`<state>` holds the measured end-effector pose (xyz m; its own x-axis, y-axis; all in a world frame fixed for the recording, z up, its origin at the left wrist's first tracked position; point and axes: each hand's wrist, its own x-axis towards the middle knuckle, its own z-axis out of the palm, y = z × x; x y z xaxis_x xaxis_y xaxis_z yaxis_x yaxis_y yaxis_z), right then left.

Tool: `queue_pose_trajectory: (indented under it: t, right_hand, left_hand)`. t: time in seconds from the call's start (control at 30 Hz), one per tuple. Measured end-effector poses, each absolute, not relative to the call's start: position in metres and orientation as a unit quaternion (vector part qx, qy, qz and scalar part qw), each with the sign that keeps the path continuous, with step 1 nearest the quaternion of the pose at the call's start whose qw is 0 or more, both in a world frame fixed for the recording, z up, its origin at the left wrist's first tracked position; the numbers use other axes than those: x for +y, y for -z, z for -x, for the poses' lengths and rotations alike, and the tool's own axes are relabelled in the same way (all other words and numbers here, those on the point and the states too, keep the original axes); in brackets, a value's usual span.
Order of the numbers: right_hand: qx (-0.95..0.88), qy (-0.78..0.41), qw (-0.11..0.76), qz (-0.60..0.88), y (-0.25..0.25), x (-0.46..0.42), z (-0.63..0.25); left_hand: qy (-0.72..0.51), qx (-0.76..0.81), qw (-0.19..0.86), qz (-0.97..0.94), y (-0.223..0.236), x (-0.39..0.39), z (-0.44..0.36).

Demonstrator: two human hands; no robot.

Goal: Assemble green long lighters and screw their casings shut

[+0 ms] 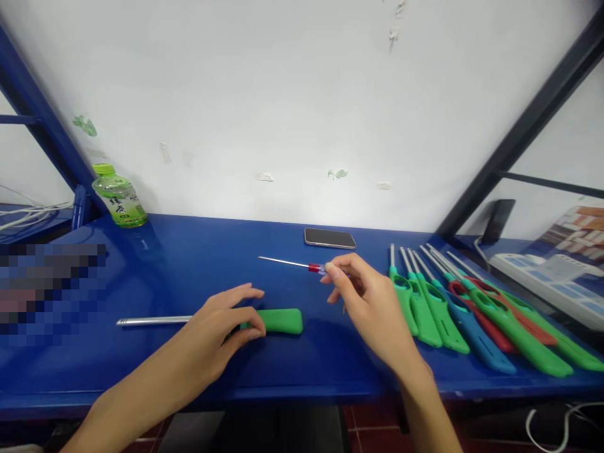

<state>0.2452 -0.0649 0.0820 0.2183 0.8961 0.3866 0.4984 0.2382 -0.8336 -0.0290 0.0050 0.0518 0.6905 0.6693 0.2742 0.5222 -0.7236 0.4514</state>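
Observation:
A green long-necked lighter with a silver metal tube lies flat on the blue table, its tube pointing left. My left hand is over its middle, thumb and index finger closed at the handle while the other fingers stretch out beyond it; the trigger part is hidden. In my right hand, raised above the table, the thumb and fingers pinch the clear and red handle of a thin screwdriver. Its slim shaft points left, apart from the lighter.
Several green, red and blue long-necked lighters lie side by side at the right. A phone rests near the white wall. At the back left stands a green-capped drink bottle. Metal frame posts border both sides of the blue table.

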Motion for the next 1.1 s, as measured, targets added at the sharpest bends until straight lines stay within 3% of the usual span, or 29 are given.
queue_pose_trajectory:
  t: [0.2, 0.43, 0.77, 1.1]
  right_hand:
    - [-0.597, -0.192, 0.518, 0.582, -0.082, -0.064, -0.247]
    - [-0.592, -0.182, 0.527, 0.582, -0.082, -0.064, -0.248]
    - [-0.58, -0.166, 0.523, 0.602, -0.086, -0.065, -0.249]
    - [-0.554, -0.115, 0.589, 0.577, -0.103, -0.083, -0.242]
  left_hand:
    - [-0.187, 0.322, 0.185, -0.909, -0.05, 0.002, 0.027]
    - [-0.245, 0.281, 0.108, -0.921, -0.046, 0.004, 0.021]
    - [-0.246, 0.26, 0.137, -0.924, -0.053, -0.009, 0.019]
    - [-0.414, 0.341, 0.221, -0.815, -0.062, -0.001, 0.008]
